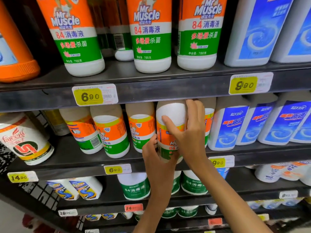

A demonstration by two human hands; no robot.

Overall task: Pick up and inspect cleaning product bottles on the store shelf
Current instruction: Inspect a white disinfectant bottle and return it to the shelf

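Centrally, at mid-frame on the second shelf (67,158), right hand (190,132) curled round the upper body of a Mr Muscle bottle (170,118), left hand (154,150) gripping its base, bottle near upright, top toward the shelf edge above.

Both bare forearms reach up and forward from the lower right, close together and nearly parallel. The left hand (154,148) sits lower, fingers curled around the lower body of the bottle (170,125), knuckles toward the camera. The right hand (190,132) is higher, thumb stretched across the bottle's white shoulder and fingers wrapped over the far side near the top (their tips are hidden). Both wrists are bent slightly upward.
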